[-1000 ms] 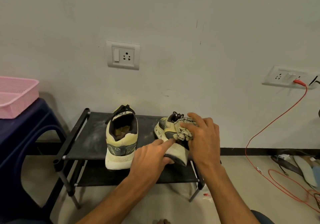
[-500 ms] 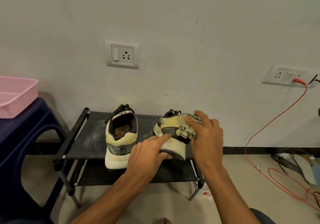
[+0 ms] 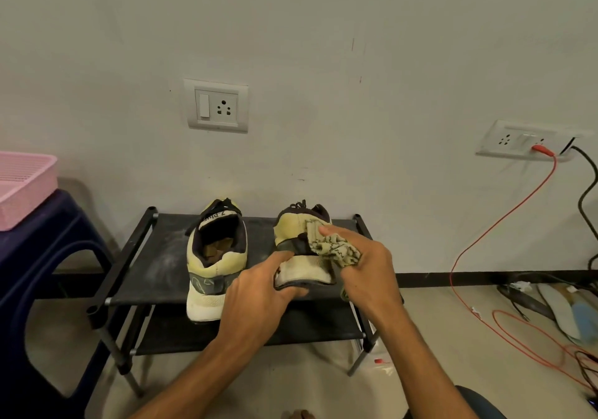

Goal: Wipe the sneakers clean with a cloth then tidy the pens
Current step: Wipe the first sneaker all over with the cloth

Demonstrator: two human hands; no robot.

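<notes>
Yellow sneaker gripped by left hand, cloth in right hand

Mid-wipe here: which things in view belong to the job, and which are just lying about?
Job: held sneaker, gripped by left hand; cloth in right hand; second sneaker; shoe rack. No pens in view.
Lying about: pink basket, blue stool, red cable, wall socket.

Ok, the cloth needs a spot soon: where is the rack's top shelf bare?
Bare: between the rack's left rail and the left sneaker; a strip between the sneakers. Crowded right: left hand holds the right sneaker, right hand the cloth.
</notes>
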